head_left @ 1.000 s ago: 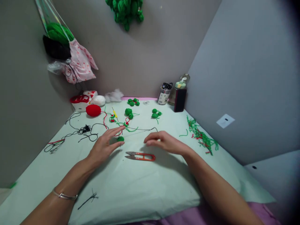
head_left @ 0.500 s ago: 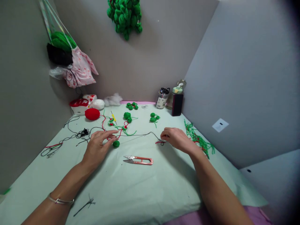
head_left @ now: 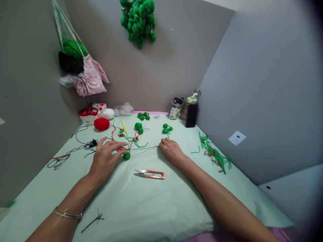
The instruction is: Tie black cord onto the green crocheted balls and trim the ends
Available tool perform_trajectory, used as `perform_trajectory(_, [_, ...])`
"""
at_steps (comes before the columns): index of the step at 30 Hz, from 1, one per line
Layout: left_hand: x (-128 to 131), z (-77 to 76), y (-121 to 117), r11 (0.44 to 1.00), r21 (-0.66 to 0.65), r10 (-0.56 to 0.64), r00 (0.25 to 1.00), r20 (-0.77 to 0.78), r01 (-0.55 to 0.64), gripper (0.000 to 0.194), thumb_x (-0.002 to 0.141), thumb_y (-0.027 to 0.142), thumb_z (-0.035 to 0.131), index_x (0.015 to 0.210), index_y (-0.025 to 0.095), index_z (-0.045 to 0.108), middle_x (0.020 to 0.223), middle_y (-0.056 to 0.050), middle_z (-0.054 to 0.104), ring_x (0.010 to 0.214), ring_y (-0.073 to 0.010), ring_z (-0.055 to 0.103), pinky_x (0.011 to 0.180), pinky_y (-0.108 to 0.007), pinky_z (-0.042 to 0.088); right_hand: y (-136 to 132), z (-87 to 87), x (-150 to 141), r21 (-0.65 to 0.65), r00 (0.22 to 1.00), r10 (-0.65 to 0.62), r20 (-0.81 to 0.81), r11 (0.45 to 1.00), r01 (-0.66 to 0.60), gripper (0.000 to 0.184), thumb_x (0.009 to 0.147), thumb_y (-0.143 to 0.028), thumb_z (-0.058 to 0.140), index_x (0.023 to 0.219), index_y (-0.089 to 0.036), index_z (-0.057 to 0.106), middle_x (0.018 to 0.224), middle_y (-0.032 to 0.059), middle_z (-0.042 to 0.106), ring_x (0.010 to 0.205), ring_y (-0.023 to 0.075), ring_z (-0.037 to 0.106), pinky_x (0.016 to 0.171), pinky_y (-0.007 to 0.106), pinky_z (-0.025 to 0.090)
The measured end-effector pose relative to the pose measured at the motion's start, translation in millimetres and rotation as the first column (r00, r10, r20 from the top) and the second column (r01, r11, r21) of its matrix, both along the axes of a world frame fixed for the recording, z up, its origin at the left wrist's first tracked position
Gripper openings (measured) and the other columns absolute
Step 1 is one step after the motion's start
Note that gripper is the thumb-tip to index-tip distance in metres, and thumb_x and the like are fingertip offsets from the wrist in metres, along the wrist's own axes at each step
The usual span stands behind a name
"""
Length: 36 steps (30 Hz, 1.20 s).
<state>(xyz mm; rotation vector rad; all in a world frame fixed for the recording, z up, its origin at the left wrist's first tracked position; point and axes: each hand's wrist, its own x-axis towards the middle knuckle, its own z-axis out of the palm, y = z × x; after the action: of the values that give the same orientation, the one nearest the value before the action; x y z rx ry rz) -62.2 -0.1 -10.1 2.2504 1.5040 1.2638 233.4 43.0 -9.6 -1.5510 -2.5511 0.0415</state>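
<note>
My left hand (head_left: 107, 158) lies on the pale green table cover (head_left: 141, 205) with fingers stretched toward a small green crocheted ball (head_left: 126, 155) and a tangle of red and green yarn (head_left: 128, 139). My right hand (head_left: 171, 150) rests further right, fingers closed in a pinch on a thin black thread (head_left: 146, 148) that runs left toward the ball. Orange thread snips (head_left: 150, 173) lie between my two hands, nearer to me.
Green crocheted pieces (head_left: 140, 127) (head_left: 167, 128) (head_left: 143, 116), a red yarn ball (head_left: 101, 123), black cord (head_left: 83, 144), green yarn scraps (head_left: 213, 153), a cup of tools (head_left: 176, 109) and a bottle (head_left: 191, 111) are on the table. Bags (head_left: 83, 70) and a green bunch (head_left: 138, 20) hang on the wall.
My right hand moved out to the right, then came back left with the black thread pinched and pulled straight. My left hand stayed near the green ball.
</note>
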Motion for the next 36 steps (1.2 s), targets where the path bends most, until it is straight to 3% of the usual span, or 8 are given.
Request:
perform_trajectory(5, [-17,0.1,8,0.996,0.024,0.089,0.995,-0.043,-0.088,0.019,0.088,0.043,0.062,0.094,0.030,0.075,0.092,-0.001,0.077,0.094,-0.0233,0.067,0.118,-0.052,0.019,3,8.2,17,-0.039,0.960,-0.059,-0.275,0.998,0.050,0.016,0.091,-0.014,0.048,0.093,-0.014,0.063,0.093,0.0104,0.069,0.080,0.0177,0.062,0.073,0.029,0.046])
perform_trajectory(9, [-23,0.4,10,0.995,0.013,0.097,0.993,-0.072,-0.097,0.022,0.090,0.042,0.057,0.087,0.027,0.074,0.092,-0.001,0.077,0.094,-0.0229,0.067,0.118,-0.051,0.020,4,22.1,36,-0.098,0.841,-0.102,-0.531,0.993,0.059,0.026,0.097,-0.030,0.040,0.103,-0.012,0.057,0.088,0.0096,0.070,0.066,0.0136,0.062,0.062,0.027,0.049])
perform_trajectory(11, [-22,0.2,10,0.996,0.009,0.088,0.993,-0.077,-0.087,0.022,0.091,0.041,0.056,0.087,0.026,0.072,0.093,-0.003,0.077,0.094,-0.0234,0.066,0.117,-0.050,0.022,4,26.9,43,-0.190,0.645,-0.159,-0.747,0.982,0.022,0.028,0.094,-0.038,0.050,0.101,-0.012,0.058,0.086,0.0095,0.070,0.064,0.0127,0.062,0.060,0.026,0.050])
perform_trajectory(14, [-19,-0.4,10,0.997,0.010,0.074,0.992,-0.102,-0.074,0.025,0.093,0.041,0.053,0.089,0.024,0.070,0.095,-0.005,0.076,0.093,-0.0250,0.064,0.111,-0.049,0.028,4,30.0,48,-0.343,0.226,-0.315,-0.922,0.934,-0.099,0.034,0.077,-0.043,0.074,0.090,-0.013,0.062,0.077,0.0056,0.070,0.059,0.0106,0.060,0.055,0.023,0.047])
perform_trajectory(17, [-18,-1.5,10,0.996,0.004,0.089,0.991,-0.101,-0.089,0.028,0.095,0.042,0.050,0.090,0.022,0.069,0.096,-0.006,0.074,0.094,-0.0264,0.062,0.099,-0.045,0.038,4,30.3,47,-0.384,0.053,-0.381,-0.923,0.915,-0.121,0.039,0.066,-0.042,0.084,0.083,-0.014,0.063,0.072,0.0036,0.070,0.056,0.0088,0.059,0.052,0.020,0.045])
perform_trajectory(23, [-15,-1.9,8,0.993,-0.121,0.002,1.000,0.022,0.001,0.024,0.096,0.040,0.049,0.091,0.022,0.065,0.095,-0.004,0.070,0.089,-0.0217,0.061,0.082,-0.032,0.042,5,31.2,45,-0.402,0.007,-0.403,-0.915,0.911,-0.091,0.048,0.062,-0.041,0.088,0.096,-0.014,0.069,0.082,0.0074,0.075,0.070,0.0132,0.068,0.065,0.024,0.053])
perform_trajectory(27, [-12,0.8,5,0.988,-0.154,0.006,0.999,0.046,0.001,0.021,0.096,0.038,0.049,0.091,0.022,0.061,0.091,-0.002,0.066,0.085,-0.0195,0.059,0.078,-0.029,0.041,6,30.3,47,-0.388,-0.006,-0.388,-0.921,0.920,-0.057,0.040,0.061,-0.040,0.088,0.084,-0.013,0.069,0.078,0.0081,0.074,0.065,0.0136,0.067,0.057,0.023,0.050])
perform_trajectory(36, [-11,1.0,4,0.970,-0.242,0.018,0.999,0.041,-0.008,0.022,0.096,0.039,0.047,0.093,0.023,0.060,0.087,0.000,0.065,0.072,-0.0169,0.054,0.070,-0.028,0.039,19,28.1,77,-0.339,-0.279,-0.316,-0.907,0.940,0.035,0.028,0.067,-0.029,0.082,0.082,-0.016,0.061,0.082,0.0012,0.068,0.055,0.0039,0.049,0.038,0.011,0.032])
